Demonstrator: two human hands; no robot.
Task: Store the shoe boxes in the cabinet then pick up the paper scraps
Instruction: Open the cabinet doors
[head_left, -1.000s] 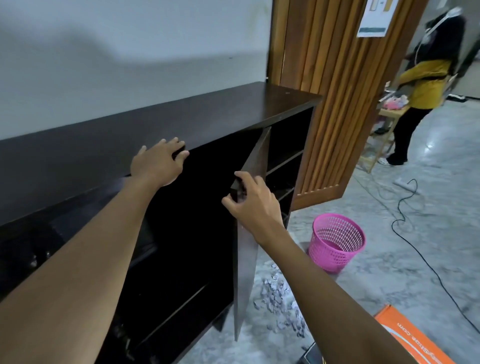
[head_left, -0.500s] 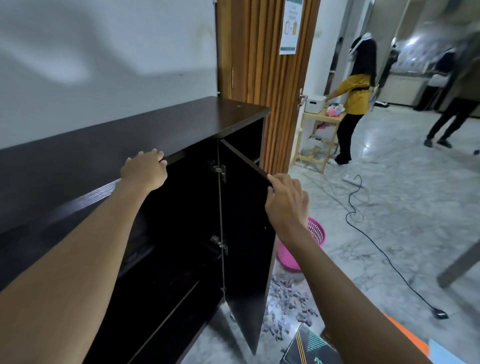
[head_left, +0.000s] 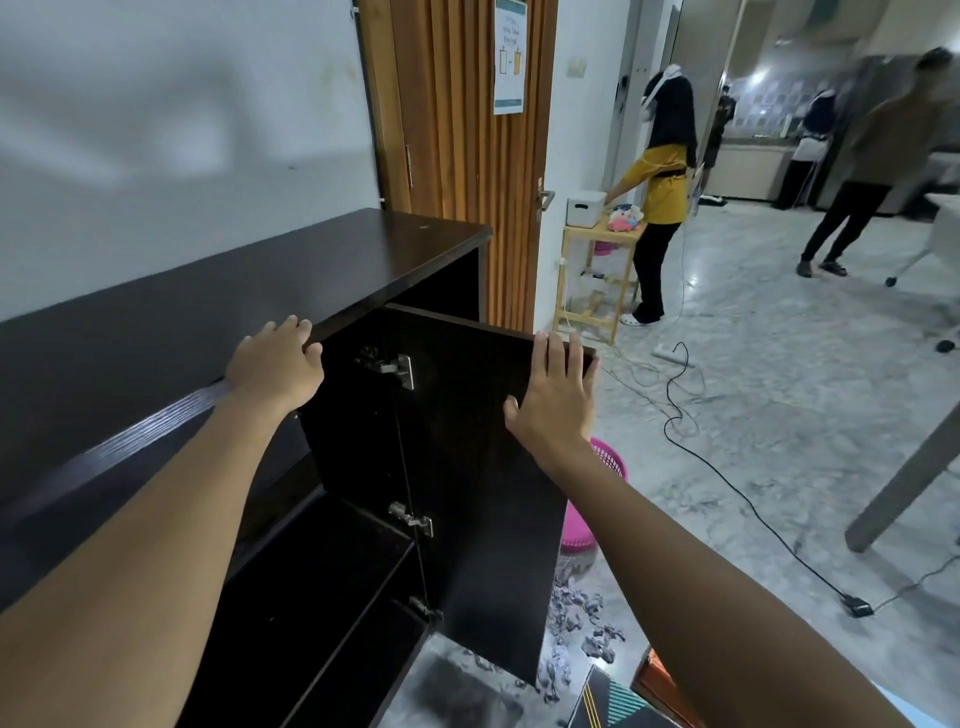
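Observation:
The dark wooden cabinet (head_left: 218, 306) fills the left, its right door (head_left: 467, 415) swung wide open. My left hand (head_left: 275, 364) rests on the front edge of the cabinet top, fingers curled over it. My right hand (head_left: 556, 400) lies flat with straight fingers against the inside face of the open door near its top edge. Dark empty shelves (head_left: 322, 566) show inside. Grey paper scraps (head_left: 582, 618) lie on the floor past the door. A black shoe box (head_left: 608, 701) and an orange shoe box (head_left: 654, 675) peek out at the bottom, partly hidden by my right arm.
A pink basket (head_left: 597, 499) stands behind the door. A black cable (head_left: 727, 483) snakes over the marble floor. A person in yellow (head_left: 660, 192) stands at a small wooden shelf (head_left: 597, 275); others stand farther right. A grey table leg (head_left: 904, 478) slants at right.
The cabinet door has swung from slightly ajar to wide open. My right hand went from gripping its edge to lying flat on its inner face. My view turned right.

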